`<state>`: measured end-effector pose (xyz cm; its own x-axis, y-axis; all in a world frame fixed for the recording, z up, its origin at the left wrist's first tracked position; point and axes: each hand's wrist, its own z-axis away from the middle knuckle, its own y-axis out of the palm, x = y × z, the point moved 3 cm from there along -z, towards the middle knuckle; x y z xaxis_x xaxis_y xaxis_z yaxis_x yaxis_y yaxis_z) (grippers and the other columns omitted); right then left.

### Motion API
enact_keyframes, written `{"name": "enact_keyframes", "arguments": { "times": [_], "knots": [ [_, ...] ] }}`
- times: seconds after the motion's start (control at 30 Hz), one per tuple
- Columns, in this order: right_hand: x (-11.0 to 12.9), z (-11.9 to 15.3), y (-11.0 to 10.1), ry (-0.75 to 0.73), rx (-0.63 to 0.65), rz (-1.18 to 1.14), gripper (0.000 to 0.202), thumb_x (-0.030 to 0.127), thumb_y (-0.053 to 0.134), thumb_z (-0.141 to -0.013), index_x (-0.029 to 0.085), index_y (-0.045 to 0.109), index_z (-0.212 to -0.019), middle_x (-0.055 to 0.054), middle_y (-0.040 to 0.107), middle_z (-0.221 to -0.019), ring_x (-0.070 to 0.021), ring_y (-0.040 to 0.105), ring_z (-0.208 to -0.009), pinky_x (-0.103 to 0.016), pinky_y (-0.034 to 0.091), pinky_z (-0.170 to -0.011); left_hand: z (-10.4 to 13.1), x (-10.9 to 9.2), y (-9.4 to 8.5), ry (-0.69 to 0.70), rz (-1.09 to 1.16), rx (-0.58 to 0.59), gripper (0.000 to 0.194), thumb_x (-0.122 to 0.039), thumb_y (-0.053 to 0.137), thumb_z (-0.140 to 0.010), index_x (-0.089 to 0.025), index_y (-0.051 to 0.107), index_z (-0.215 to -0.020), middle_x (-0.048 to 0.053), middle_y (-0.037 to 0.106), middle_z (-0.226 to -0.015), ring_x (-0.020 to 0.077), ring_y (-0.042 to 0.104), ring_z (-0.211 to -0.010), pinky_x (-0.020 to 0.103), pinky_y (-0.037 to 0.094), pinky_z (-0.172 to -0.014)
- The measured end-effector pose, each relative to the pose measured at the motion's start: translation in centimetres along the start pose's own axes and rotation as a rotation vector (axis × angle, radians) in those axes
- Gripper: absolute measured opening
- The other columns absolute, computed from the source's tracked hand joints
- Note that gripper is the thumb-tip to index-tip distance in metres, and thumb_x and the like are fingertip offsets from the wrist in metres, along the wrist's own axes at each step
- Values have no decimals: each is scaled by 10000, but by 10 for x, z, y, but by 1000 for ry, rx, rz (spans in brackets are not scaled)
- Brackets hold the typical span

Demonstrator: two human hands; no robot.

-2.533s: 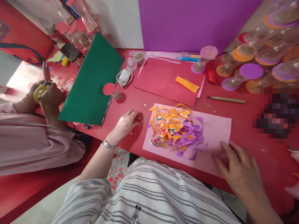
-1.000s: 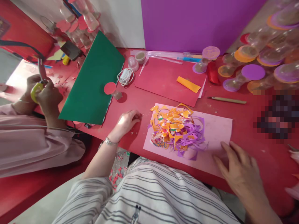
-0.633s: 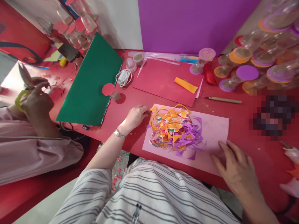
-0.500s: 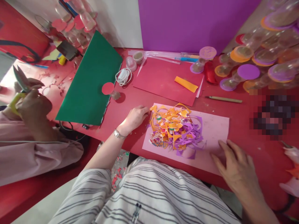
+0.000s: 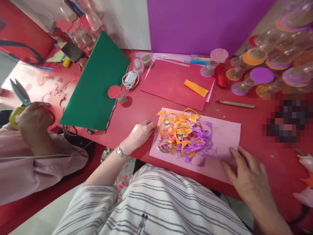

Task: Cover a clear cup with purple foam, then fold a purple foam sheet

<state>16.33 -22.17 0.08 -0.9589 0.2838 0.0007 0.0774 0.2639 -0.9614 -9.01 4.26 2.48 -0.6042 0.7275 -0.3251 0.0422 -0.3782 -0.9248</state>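
Observation:
A pink sheet (image 5: pixel 226 132) lies on the red table, carrying a heap of orange and purple paper scraps (image 5: pixel 183 133). Just left of the heap, my left hand (image 5: pixel 140 135) rests palm down on the table, its fingers loosely stretched toward the sheet's left edge. It appears to hold nothing; its fingertips are partly hidden. My right hand (image 5: pixel 249 174) lies over the sheet's right part with fingers spread, touching the paper and holding nothing.
To the left a co-worker's hand (image 5: pixel 35 119) holds scissors (image 5: pixel 21 93) beside a standing green board (image 5: pixel 95 88). Behind the heap are a red sheet (image 5: pixel 171 85), an orange strip (image 5: pixel 196 88) and a wooden-handled tool (image 5: pixel 237 104). Several plastic-bottle hourglasses (image 5: pixel 261 75) crowd the right.
My left hand has shifted slightly left and down, away from the scraps. My right hand stays in place on the sheet. The co-worker's hand and scissors have moved a little lower.

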Motion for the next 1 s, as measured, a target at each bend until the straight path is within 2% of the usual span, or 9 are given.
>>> {"name": "enact_keyframes", "arguments": {
  "times": [0.23, 0.33, 0.43, 0.5, 0.57, 0.63, 0.73, 0.87, 1.0],
  "knots": [
    [1, 2, 0, 23, 20, -14, 531, 481, 363, -991, 108, 540, -1326, -227, 635, -1217, -338, 637, -1019, -439, 505, -785, -10, 0, 1, -28, -84, 57, 110, -126, 520, -885, -159, 619, -848, 60, 626, -817, 152, 593, -629, 246, 447, -566],
    [1, 2, 0, 34, 23, -20, 541, 501, 350, -992, 107, 556, -1300, -226, 634, -1226, -337, 641, -1013, -435, 508, -780, -19, -8, -9, -39, -76, -16, 96, -118, 536, -871, -162, 617, -845, 52, 627, -815, 151, 597, -652, 237, 436, -566],
    [1, 2, 1, 70, 58, -23, 556, 520, 316, -994, 122, 561, -1297, -216, 626, -1251, -339, 636, -1033, -451, 510, -805, -28, -29, -22, 58, 38, -117, 98, -141, 537, -894, -172, 620, -853, 38, 640, -825, 129, 610, -678, 219, 455, -599],
    [1, 2, 1, 99, 90, -20, 565, 522, 296, -996, 123, 567, -1289, -216, 620, -1265, -348, 628, -1053, -466, 511, -818, -31, -43, -29, 176, 131, -126, 124, -165, 512, -941, -178, 633, -915, 39, 676, -868, 117, 640, -720, 211, 480, -647],
    [2, 2, 1, 122, 109, -19, 567, 520, 287, -996, 121, 572, -1282, -218, 617, -1274, -356, 622, -1069, -477, 511, -827, -31, -48, -36, 226, 185, -132, 154, -185, 488, -979, -187, 640, -1004, 35, 711, -900, 111, 669, -752, 203, 491, -672],
    [3, 3, 1, 134, 111, -25, 560, 516, 297, -994, 124, 571, -1285, -215, 617, -1278, -355, 620, -1078, -478, 511, -837, -29, -41, -43, 195, 199, -168, 170, -195, 484, -991, -195, 639, -1061, 25, 733, -904, 108, 684, -760, 197, 494, -677],
    [2, 4, 1, 133, 100, -25, 544, 512, 319, -991, 135, 564, -1297, -209, 619, -1279, -349, 625, -1080, -475, 510, -845, -26, -19, -47, 127, 155, -227, 166, -202, 497, -987, -196, 659, -1021, 16, 734, -890, 117, 689, -782, 197, 498, -695],
    [1, 4, 2, 99, 98, -7, 527, 499, 336, -994, 131, 555, -1302, -212, 625, -1269, -347, 639, -1047, -461, 513, -802, -25, 4, -28, 62, -15, -172, 212, -171, 484, -981, -187, 691, -1021, 49, 707, -953, 146, 681, -788, 213, 498, -659],
    [1, 1, -1, 29, 33, 12, 501, 475, 362, -998, 101, 574, -1256, -228, 639, -1230, -337, 656, -994, -430, 509, -766, -19, 4, -6, 83, -112, -98, 295, -83, 439, -959, -174, 668, -1121, 76, 669, -997, 158, 664, -809, 230, 526, -698]
  ]
}}
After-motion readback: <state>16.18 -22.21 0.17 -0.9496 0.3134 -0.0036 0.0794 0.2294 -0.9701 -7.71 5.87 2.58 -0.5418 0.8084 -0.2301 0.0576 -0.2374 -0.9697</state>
